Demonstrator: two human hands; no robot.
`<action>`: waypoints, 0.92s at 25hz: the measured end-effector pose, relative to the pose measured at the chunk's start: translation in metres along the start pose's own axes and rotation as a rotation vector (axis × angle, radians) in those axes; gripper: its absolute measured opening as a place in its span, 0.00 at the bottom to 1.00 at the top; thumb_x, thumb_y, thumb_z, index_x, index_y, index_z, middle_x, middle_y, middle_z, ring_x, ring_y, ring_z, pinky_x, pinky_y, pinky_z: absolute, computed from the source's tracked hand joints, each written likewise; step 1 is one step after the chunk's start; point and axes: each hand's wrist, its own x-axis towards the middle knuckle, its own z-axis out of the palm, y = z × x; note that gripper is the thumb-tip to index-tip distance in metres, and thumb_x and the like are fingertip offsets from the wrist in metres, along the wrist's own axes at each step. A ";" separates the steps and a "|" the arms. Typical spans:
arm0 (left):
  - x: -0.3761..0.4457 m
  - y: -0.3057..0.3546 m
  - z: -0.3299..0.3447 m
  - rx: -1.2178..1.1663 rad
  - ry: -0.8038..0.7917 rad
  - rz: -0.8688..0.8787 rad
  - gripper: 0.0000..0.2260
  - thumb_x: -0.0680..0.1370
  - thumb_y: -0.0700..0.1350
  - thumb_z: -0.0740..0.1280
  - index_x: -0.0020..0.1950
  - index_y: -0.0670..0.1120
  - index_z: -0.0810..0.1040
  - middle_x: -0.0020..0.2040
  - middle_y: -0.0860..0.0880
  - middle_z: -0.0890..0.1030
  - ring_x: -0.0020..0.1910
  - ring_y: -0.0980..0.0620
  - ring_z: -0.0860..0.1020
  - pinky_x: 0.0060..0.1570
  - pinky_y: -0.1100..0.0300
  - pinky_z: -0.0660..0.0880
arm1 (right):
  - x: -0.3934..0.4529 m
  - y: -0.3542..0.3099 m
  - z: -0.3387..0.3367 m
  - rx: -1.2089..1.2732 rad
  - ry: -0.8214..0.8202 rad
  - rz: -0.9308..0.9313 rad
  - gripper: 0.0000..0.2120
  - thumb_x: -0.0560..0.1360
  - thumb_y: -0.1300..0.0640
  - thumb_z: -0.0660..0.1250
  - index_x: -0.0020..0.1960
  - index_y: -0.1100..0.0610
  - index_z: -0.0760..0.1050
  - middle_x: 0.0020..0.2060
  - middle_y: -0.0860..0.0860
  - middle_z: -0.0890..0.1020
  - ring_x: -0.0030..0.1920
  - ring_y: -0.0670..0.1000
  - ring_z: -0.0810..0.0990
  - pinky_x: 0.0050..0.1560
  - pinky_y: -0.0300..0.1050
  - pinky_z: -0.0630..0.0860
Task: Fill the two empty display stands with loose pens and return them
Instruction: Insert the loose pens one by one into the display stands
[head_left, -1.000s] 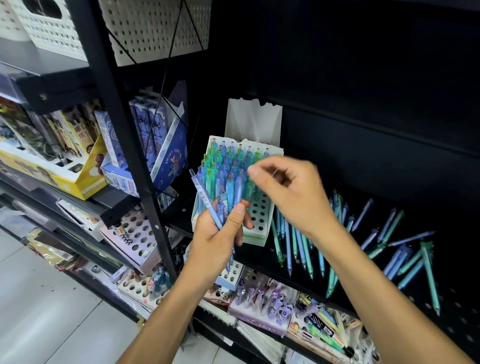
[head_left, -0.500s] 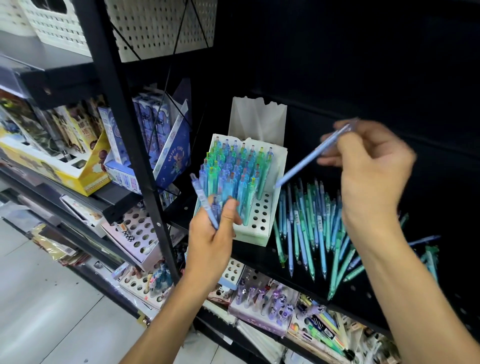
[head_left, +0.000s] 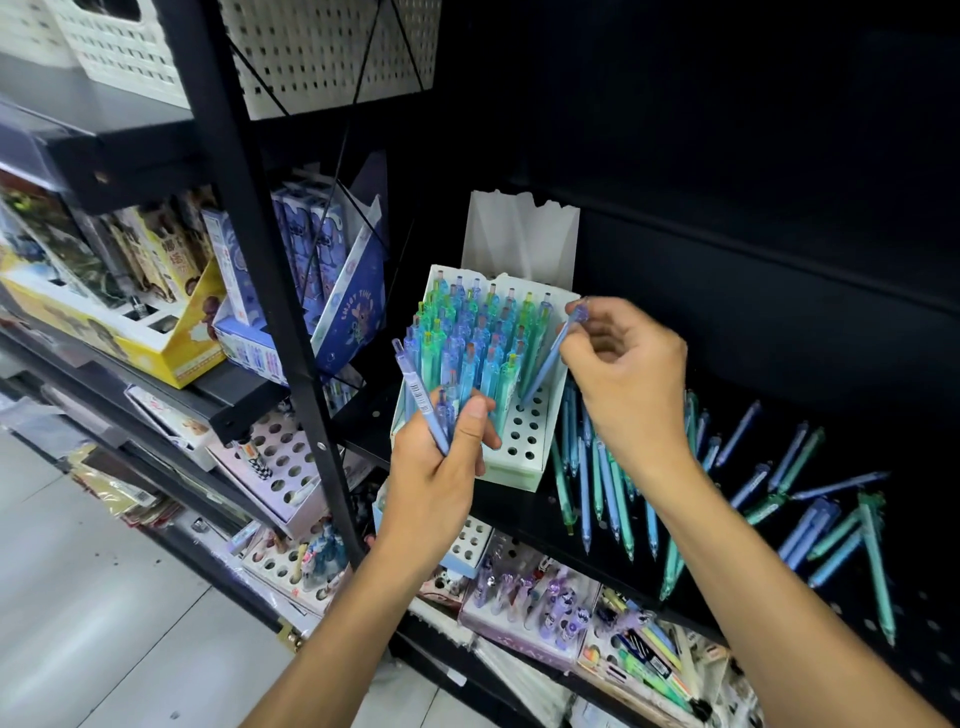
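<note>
A white display stand (head_left: 524, 447) with rows of holes sits on the black shelf, mostly filled with upright blue and green pens (head_left: 467, 338). My left hand (head_left: 441, 467) is in front of its lower left corner, gripping a few blue pens (head_left: 421, 400) that stick up and left. My right hand (head_left: 623, 374) pinches one blue pen (head_left: 548, 358) by its top, tip lowered into a hole on the stand's right side. Several loose blue and green pens (head_left: 602, 478) lie on the shelf to the right, more pens (head_left: 831, 519) farther right.
A black upright post (head_left: 291, 364) stands left of the stand. Boxed stationery (head_left: 311, 260) and a yellow box (head_left: 156, 343) fill the left shelf. Lower shelves hold other pen stands (head_left: 280, 462) and packed pens (head_left: 530, 597). The floor (head_left: 104, 597) is bottom left.
My right hand lifted a blue pen from the loose pile, swung it left and lowered its tip into the stand's right side. My left hand has hardly moved.
</note>
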 end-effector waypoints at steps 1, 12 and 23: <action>0.000 -0.001 0.000 -0.005 -0.008 0.003 0.20 0.81 0.52 0.59 0.38 0.40 0.78 0.29 0.53 0.75 0.32 0.54 0.75 0.44 0.64 0.74 | -0.001 0.001 0.001 -0.020 -0.005 -0.011 0.07 0.75 0.62 0.69 0.52 0.55 0.81 0.38 0.44 0.82 0.38 0.40 0.80 0.42 0.30 0.76; 0.004 0.004 0.001 -0.071 -0.082 -0.025 0.16 0.82 0.52 0.59 0.43 0.45 0.80 0.33 0.43 0.78 0.31 0.52 0.73 0.39 0.61 0.73 | 0.007 -0.007 0.009 -0.491 -0.308 -0.084 0.10 0.78 0.58 0.66 0.58 0.55 0.81 0.44 0.48 0.85 0.42 0.48 0.83 0.51 0.46 0.81; 0.002 0.013 -0.001 -0.153 -0.377 -0.021 0.13 0.82 0.48 0.59 0.44 0.44 0.78 0.36 0.50 0.79 0.31 0.49 0.75 0.36 0.57 0.73 | -0.023 -0.025 -0.010 0.214 -0.403 0.050 0.03 0.75 0.55 0.74 0.46 0.54 0.81 0.39 0.55 0.82 0.34 0.54 0.80 0.38 0.52 0.78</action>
